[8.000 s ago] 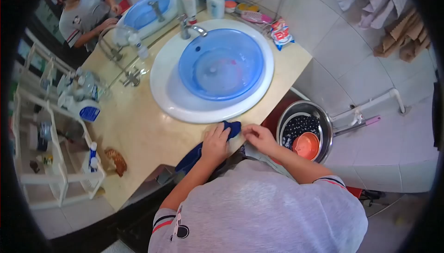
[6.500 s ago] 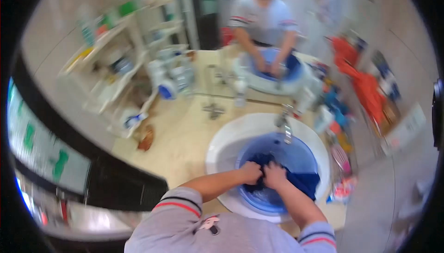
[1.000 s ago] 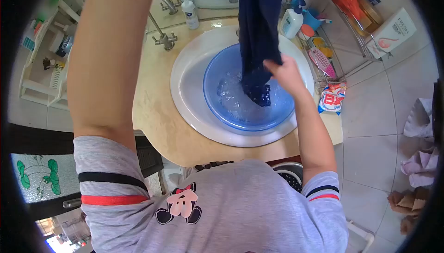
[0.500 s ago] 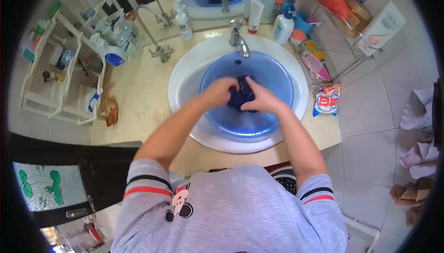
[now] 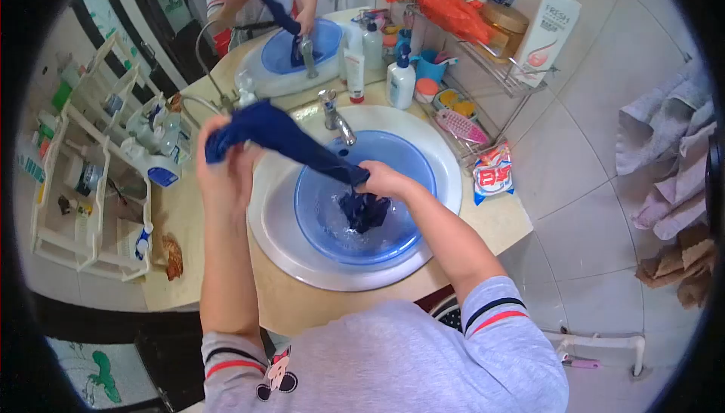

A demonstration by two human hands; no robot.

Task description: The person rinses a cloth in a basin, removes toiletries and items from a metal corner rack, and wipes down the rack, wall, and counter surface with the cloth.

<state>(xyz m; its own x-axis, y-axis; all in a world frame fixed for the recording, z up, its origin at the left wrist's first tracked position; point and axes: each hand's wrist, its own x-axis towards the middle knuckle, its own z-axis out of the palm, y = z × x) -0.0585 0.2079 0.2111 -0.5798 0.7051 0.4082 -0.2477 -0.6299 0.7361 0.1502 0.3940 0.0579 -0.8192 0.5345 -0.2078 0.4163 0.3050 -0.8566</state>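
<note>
A dark blue cloth [image 5: 291, 137] stretches slantwise across the sink, its upper end lifted at the left and its lower end hanging bunched and wet in the water of a translucent blue basin [image 5: 415, 213]. The left hand [image 5: 230, 158] grasps the raised end, partly covered by the fabric, above the left side of the sink; the right hand [image 5: 385, 180] is clenched around the cloth lower down, over the basin. The basin sits inside a white oval sink [image 5: 270, 201], beneath a chrome faucet [image 5: 336, 116], and the sink is set into a beige surface [image 5: 306, 311]. Behind it stand a white squeeze tube [image 5: 354, 77] with a red cap and a white pump bottle [image 5: 400, 84] with a dark blue top. To the right lie a pink brush [image 5: 462, 126] and a red, white and blue packet [image 5: 494, 175], below a wire rack [image 5: 502, 81] bearing an orange-red plastic bag [image 5: 453, 11]. Towels [image 5: 655, 137] hang on the tiled wall farther right, a white shelf unit [image 5: 89, 251] stands at the left, and a mirror behind the sink reflects the person holding the cloth.
</note>
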